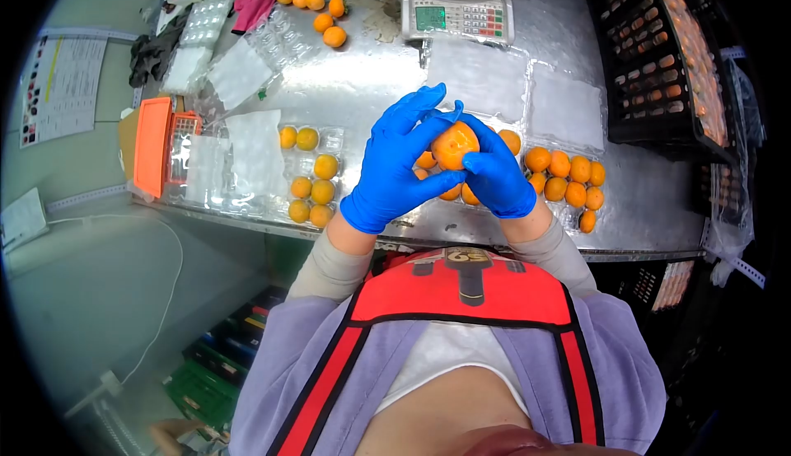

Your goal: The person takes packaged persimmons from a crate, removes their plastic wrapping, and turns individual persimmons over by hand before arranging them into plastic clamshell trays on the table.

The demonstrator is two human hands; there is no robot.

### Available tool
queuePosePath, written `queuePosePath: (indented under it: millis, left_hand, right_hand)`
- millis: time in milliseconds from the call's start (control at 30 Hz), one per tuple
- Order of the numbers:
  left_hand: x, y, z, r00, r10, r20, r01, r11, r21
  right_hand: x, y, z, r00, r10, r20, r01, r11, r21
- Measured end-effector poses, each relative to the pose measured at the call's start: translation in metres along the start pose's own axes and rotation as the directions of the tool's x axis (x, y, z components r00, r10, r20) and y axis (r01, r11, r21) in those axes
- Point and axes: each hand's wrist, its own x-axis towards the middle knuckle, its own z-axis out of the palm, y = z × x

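Above table (651, 205): left hand (394, 169), right hand (499, 177) holding orange fruit (454, 144).

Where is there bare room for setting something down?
Bare metal shows between the upper loose fruit and left hand, and between the fruit beside the right hand and black crate. Crowded: under both hands, around the left-side packaging.

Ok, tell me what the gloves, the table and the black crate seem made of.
Gloves: thin rubber, perhaps nitrile, smooth blue, creased and close-fitting. Table: probably steel, grey, with shiny reflections. Crate: likely rigid plastic, dark, its walls an open grid.
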Motion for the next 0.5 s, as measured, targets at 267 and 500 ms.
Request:
queuePosePath:
  millis: [267, 500]
  left_hand:
    - [-0.004, -0.006, 0.015, 0.999, 0.028, -0.034, -0.022, 0.984, 0.175]
    - [-0.007, 0.003, 0.010, 0.996, -0.054, -0.068, 0.064, 0.988, 0.144]
  right_hand:
    - [0.011, 0.005, 0.004, 0.987, 0.047, -0.151, -0.053, 0.998, -0.039]
    - [0.017, -0.008, -0.005, 0.976, 0.045, -0.213, -0.039, 0.999, 0.034]
